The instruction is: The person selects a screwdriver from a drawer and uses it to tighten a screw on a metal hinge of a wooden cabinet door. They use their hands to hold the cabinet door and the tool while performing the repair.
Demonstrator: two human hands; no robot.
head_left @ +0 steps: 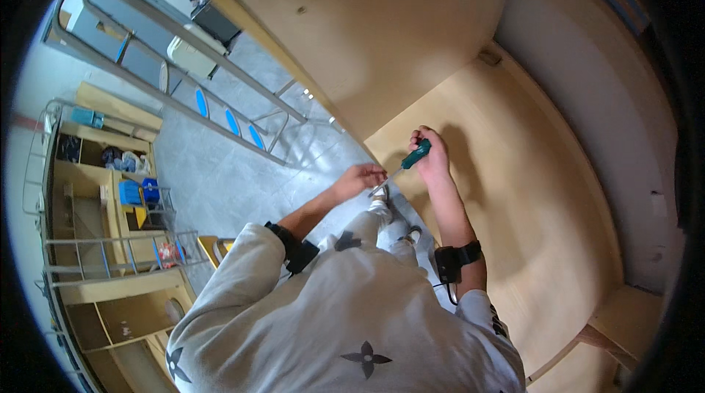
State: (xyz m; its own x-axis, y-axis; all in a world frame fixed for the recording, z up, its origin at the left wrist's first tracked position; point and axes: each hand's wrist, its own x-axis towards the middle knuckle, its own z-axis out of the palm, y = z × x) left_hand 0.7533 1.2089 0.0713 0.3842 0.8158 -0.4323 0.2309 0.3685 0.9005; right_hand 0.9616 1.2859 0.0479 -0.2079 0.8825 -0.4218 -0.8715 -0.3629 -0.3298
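Note:
A screwdriver [417,154] with a dark green handle and a thin metal shaft is in my right hand [435,152], which is closed round the handle. Its shaft slants down and to the left, past the fingertips of my left hand [361,180]. The fingers of my left hand are bent and drawn together beside the shaft. Whatever they may pinch is too small or hidden to make out. Behind my right hand is a pale wooden panel [507,195], on which the hand casts a shadow.
An upright wooden board [352,33] rises ahead, its edge running diagonally. Metal ladder rails [172,52] with blue-padded steps stand at the far left. Wooden shelves [88,173] with bags and blue containers line the left wall. Beneath my hands lies a grey tiled floor [220,180].

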